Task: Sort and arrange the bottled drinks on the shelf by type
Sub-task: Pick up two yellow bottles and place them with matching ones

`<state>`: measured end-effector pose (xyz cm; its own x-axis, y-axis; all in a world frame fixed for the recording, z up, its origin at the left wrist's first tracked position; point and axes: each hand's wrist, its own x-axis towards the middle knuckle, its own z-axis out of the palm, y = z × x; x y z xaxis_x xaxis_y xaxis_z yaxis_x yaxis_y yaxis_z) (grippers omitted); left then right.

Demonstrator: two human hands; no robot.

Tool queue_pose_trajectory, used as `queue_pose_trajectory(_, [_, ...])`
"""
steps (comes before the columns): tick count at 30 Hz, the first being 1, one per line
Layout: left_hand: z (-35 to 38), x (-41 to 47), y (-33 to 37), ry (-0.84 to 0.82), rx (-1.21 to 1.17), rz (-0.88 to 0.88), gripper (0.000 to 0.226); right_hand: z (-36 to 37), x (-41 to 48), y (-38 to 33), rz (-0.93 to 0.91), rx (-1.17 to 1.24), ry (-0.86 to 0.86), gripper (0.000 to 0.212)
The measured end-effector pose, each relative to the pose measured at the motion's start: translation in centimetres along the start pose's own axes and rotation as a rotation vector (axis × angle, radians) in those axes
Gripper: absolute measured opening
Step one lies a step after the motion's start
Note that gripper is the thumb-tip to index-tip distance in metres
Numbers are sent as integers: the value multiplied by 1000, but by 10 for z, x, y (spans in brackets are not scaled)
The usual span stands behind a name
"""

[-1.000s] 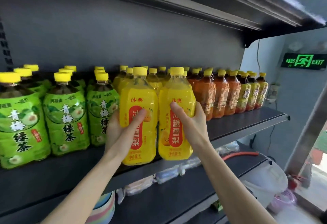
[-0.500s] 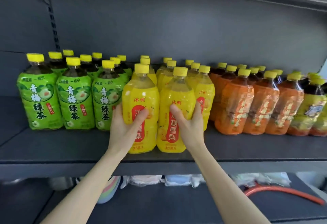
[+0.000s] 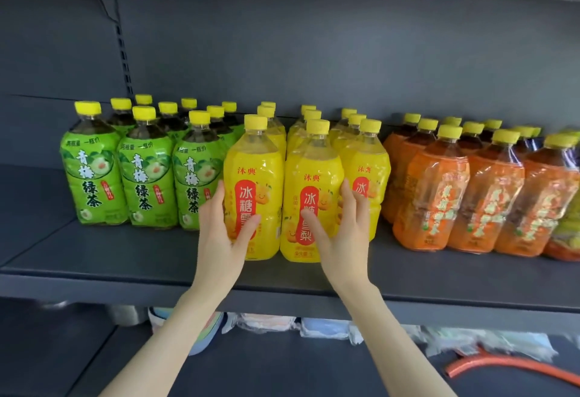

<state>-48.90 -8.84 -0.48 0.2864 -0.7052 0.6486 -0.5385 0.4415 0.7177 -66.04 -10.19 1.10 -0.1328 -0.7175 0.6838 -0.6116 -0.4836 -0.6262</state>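
Observation:
Two yellow pear-drink bottles stand upright at the front of the yellow group on the dark shelf (image 3: 125, 258). My left hand (image 3: 219, 233) grips the left yellow bottle (image 3: 254, 174) around its lower label. My right hand (image 3: 342, 233) grips the right yellow bottle (image 3: 314, 174), thumb across the label and fingers behind its right side. Both bottles rest on the shelf surface. More yellow bottles (image 3: 367, 158) stand in rows behind them. Green tea bottles (image 3: 91, 170) fill the left, orange-labelled bottles (image 3: 439, 189) the right.
A yellow-green bottle (image 3: 568, 233) shows at the far right edge. The shelf's front strip lies bare ahead of the rows. On the lower shelf lie wrapped packets (image 3: 270, 324), stacked bowls (image 3: 204, 337) and an orange hose (image 3: 514, 371). A slotted upright (image 3: 124, 61) runs up the back panel.
The two yellow bottles have gone back from the shelf's front edge toward the yellow rows, with both hands still on them. The view has swung left and now faces the shelf squarely.

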Motion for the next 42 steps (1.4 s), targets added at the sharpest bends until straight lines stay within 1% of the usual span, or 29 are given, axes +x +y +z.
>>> queue_pose_trajectory(3, [6, 12, -4, 21, 118, 23, 79, 8, 11, 6, -39, -164, 14, 79])
queue_pose_trajectory(6, [10, 24, -12, 29, 201, 9, 78, 15, 15, 13, -57, -240, 14, 72])
queue_pose_trajectory(10, [16, 29, -18, 71, 213, 19, 68, 22, 18, 16, -58, -240, 39, 66])
queue_pose_trajectory(15, [18, 34, -24, 64, 211, 27, 58, 31, 20, 19, -124, -305, 98, 63])
queue_pose_trajectory(20, [17, 36, -24, 63, 232, 35, 59, 30, 22, 22, -178, -367, 152, 60])
queue_pose_trajectory(25, [15, 33, -24, 39, 246, 32, 64, 28, 21, 20, -157, -388, 151, 61])
queue_pose_trajectory(27, [16, 30, -23, 30, 239, 21, 68, 21, 20, 23, -151, -380, 211, 60])
queue_pose_trajectory(28, [16, 30, -21, 34, 241, 19, 69, 17, 21, 26, -138, -386, 254, 62])
queue_pose_trajectory(30, [17, 29, -17, 44, 260, 5, 72, 6, 24, 30, -57, -363, 287, 75])
queue_pose_trajectory(33, [20, 31, -11, 48, 299, -48, 82, -5, 32, 34, 149, -206, 119, 108])
queue_pose_trajectory(35, [21, 32, -10, 43, 321, -90, 91, -5, 34, 36, 186, -153, 51, 121])
queue_pose_trajectory(38, [23, 32, -12, 58, 326, -106, 96, -2, 33, 37, 164, -201, 57, 119])
queue_pose_trajectory(42, [25, 35, -15, 73, 348, -104, 93, 1, 33, 40, 167, -237, 68, 119])
